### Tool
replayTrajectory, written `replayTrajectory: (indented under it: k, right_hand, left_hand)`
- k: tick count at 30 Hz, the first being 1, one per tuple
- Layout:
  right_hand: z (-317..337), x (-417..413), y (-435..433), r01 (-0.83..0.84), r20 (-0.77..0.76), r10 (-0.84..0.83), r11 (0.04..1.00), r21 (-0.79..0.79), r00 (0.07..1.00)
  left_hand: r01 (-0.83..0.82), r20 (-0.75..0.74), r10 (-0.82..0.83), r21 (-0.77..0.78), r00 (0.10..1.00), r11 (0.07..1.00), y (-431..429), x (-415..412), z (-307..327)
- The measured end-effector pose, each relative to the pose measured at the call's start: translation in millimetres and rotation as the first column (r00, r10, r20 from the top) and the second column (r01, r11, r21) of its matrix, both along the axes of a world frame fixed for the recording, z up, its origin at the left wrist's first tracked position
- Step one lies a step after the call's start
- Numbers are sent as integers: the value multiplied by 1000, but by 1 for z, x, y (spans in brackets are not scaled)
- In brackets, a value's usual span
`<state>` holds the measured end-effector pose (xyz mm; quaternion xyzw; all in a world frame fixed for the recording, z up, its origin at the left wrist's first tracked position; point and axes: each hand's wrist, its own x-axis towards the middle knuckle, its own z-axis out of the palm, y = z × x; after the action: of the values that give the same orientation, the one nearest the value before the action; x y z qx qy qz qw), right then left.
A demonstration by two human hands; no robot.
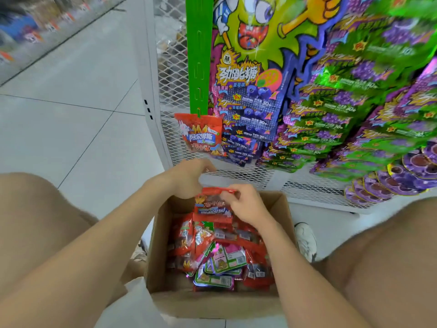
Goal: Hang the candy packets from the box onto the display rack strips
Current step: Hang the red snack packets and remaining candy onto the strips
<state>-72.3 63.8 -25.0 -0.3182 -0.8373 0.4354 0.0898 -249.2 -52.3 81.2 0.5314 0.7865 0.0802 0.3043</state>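
A person crouches over a brown box point(282, 210) that sits on the floor point(78, 119) between their knees. Both hands are up over the far end of the box with one red packet point(211, 207) between them. The right hand point(247, 205) has its fingers bent together and pinches the top edge of the red packet near the right corner. The left hand point(186, 177) is at the top left corner of the same packet. Its fingers are curled, but the back of the hand hides the tips, so I cannot tell if they grip the corner or just touch it. The red packet stands up straight with its picture upside down, and its bottom edge reaches down to the pile point(220, 259) in the box. That pile is mostly red packets, with some green and pink ones on top near the front. Just behind the hands is a white wire rack point(172, 74). A long green strip point(198, 55) hangs down its front. One other red candy bag point(201, 136) hangs at the bottom of the green strip. To the right of it hang rows of blue bags point(250, 119), and then many green and purple bags point(335, 110). A white shoe point(306, 240) peeks out to the right of the box.
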Motion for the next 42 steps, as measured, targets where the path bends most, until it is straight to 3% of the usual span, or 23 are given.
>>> replayTrajectory:
  k: [3,5,7,10,13,18,21,24,25,28,30,31,32,34,36,37,38,39,40,42]
  right_hand:
    - [57,-5,3,-46,-139,32,994,-99,990]
    - [91,-4,4,12,-259,-58,984,-177,964]
    - [118,-3,6,38,-307,-133,954,-297,942]
    - [146,2,11,-105,-293,-38,884,-455,955]
    - [166,-1,17,-4,-333,-136,922,-386,933]
    - [190,-22,18,108,-396,-130,991,-77,909]
    - [202,-29,17,188,-406,-155,981,41,900]
    - [204,-26,16,296,-476,-267,955,-14,838]
    - [203,-25,14,338,-498,-324,939,-66,805]
    - [200,-23,0,392,-501,-526,849,-353,687]
    - [203,-22,-9,347,-446,-600,776,-527,664]
    - [206,-18,-11,347,-404,-582,781,-519,706]
    - [207,-13,-10,365,-346,-515,834,-414,784]
    - [209,-2,-6,351,-148,-345,936,16,927]
    - [207,6,-7,281,26,-316,875,395,948]
    - [206,7,-9,249,30,-300,840,483,953]
    - [205,8,-13,208,-3,-242,829,520,970]
    - [203,7,-18,136,-31,-139,852,505,990]
    - [203,6,-23,47,-47,-29,898,437,998]
    - [200,0,-34,-106,-57,120,973,207,991]
  left_hand:
    - [-171,136,155,111,978,979,-11,-5,21]
    - [-331,369,237,217,899,918,-17,-2,38]
    - [-444,549,220,317,807,838,-21,1,52]
    - [-498,592,177,436,786,750,-25,7,68]
    - [-529,538,227,512,812,677,-22,4,75]
    - [-607,495,355,597,793,524,-2,2,90]
    - [-690,564,399,556,723,464,12,-9,101]
    - [-792,678,420,453,604,409,14,-3,108]
    - [-814,695,439,397,569,425,13,0,109]
    - [-749,771,404,139,492,647,4,4,105]
    - [-726,823,356,97,444,681,-2,4,103]
    - [-738,819,354,121,452,664,-5,2,101]
    - [-746,797,352,176,491,643,-8,2,101]
    - [-724,718,353,300,600,621,-16,-5,102]
    - [-581,552,303,442,777,683,-25,-17,106]
    - [-425,369,256,509,894,749,-30,-22,108]
    - [-241,128,204,506,970,828,-35,-26,111]
    - [-85,-103,149,461,984,883,-36,-27,111]
    - [-12,-233,111,388,966,921,-36,-25,112]
    - [18,-307,96,347,947,938,-35,-13,114]
